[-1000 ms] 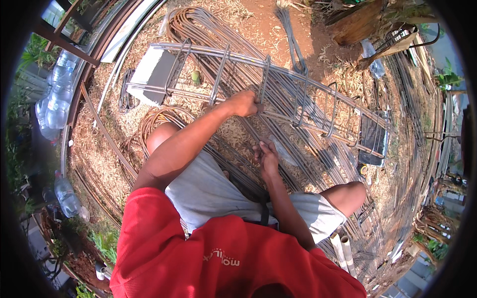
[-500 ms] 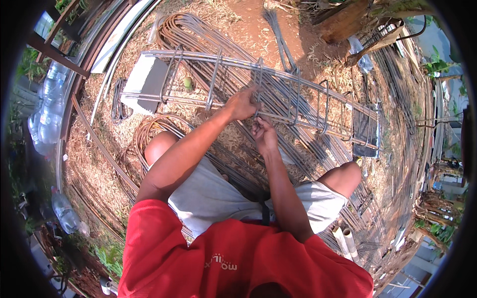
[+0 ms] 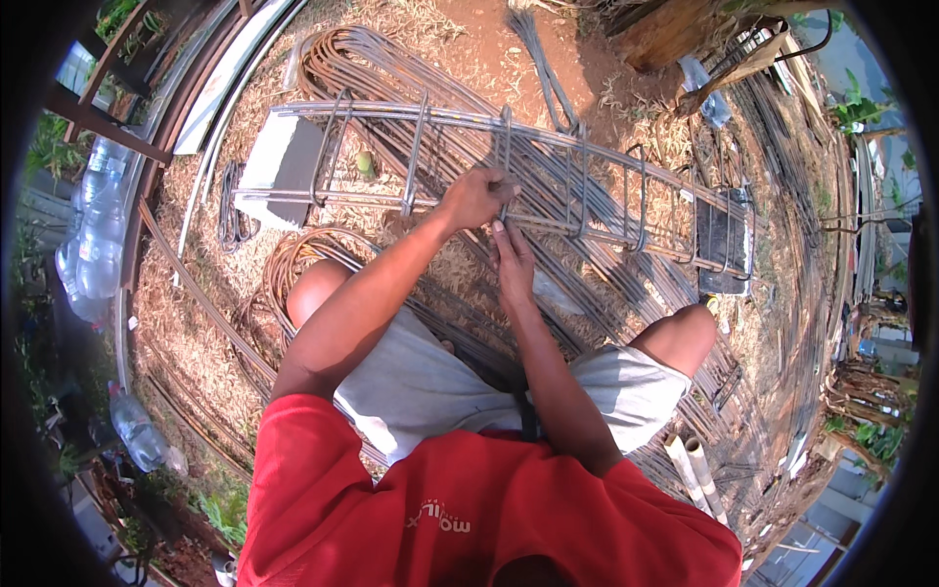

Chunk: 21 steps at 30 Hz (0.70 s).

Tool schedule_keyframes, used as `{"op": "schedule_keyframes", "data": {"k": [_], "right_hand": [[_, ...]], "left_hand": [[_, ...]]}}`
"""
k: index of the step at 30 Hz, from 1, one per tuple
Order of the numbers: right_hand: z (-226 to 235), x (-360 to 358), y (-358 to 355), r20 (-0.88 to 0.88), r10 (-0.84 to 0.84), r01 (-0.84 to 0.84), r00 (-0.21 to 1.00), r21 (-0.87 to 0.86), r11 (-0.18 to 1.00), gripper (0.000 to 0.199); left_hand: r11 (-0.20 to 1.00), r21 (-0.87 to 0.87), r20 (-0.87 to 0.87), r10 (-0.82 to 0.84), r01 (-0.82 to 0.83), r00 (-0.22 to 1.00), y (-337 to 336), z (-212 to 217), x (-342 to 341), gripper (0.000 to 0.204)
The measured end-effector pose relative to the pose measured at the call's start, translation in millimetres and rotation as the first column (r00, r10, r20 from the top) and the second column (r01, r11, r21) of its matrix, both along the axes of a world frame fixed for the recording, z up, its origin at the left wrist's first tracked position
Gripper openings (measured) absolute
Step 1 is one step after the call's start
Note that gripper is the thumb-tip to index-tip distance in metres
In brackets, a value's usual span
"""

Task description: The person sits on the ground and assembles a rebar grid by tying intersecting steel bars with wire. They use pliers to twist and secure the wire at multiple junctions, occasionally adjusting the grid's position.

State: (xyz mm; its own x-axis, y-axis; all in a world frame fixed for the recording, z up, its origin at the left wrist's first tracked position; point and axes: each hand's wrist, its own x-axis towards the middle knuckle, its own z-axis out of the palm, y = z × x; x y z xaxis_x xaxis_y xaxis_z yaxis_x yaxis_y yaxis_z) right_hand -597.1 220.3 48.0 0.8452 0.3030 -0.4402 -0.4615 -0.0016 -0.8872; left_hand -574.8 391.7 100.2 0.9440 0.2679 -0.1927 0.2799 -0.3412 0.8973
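A long rebar cage (image 3: 457, 119) of steel bars and rectangular stirrups lies across in front of me. My left hand (image 3: 476, 199) is closed round the near bar, at the joint with a stirrup (image 3: 507, 147); its fingertips are partly hidden. Just below that joint is my right hand (image 3: 512, 256), its fingers pressed together and the thumb up against the bar. Whatever is pinched there is too small to make out. The cage's left end rests on a white block (image 3: 279, 161), its right end on a dark block (image 3: 722, 240).
Bundles of bent rebar (image 3: 337, 61) run under the cage and beside my knees. Beyond it lies a bunch of thin wire (image 3: 536, 54). Pale pipes (image 3: 693, 470) stand at lower right. Plastic bottles (image 3: 101, 215) line the left edge. A green fruit (image 3: 365, 163) sits on straw.
My right hand's curled fingers have straightened and moved slightly up and left toward the joint. My left hand stays at the bar, turned a little. The view has shifted slightly.
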Motion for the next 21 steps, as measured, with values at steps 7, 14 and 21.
{"op": "schedule_keyframes", "data": {"k": [7,14,21], "right_hand": [[-16,9,4,0.138,0.039,-0.045,0.99,0.043,0.998,0.034],[-31,12,2,0.425,0.041,-0.025,0.904,-0.043,0.999,0.028],[-22,19,-11,0.34,0.167,-0.114,0.925,-0.17,0.979,0.032]], "left_hand": [[0.96,-0.281,-0.067,-0.016,-0.003,0.998,5,18,-6,0.035],[0.942,-0.019,0.08,-0.331,0.334,0.94,16,18,-25,0.036],[0.899,0.047,-0.03,-0.434,0.435,0.901,27,-1,-15,0.023]]}}
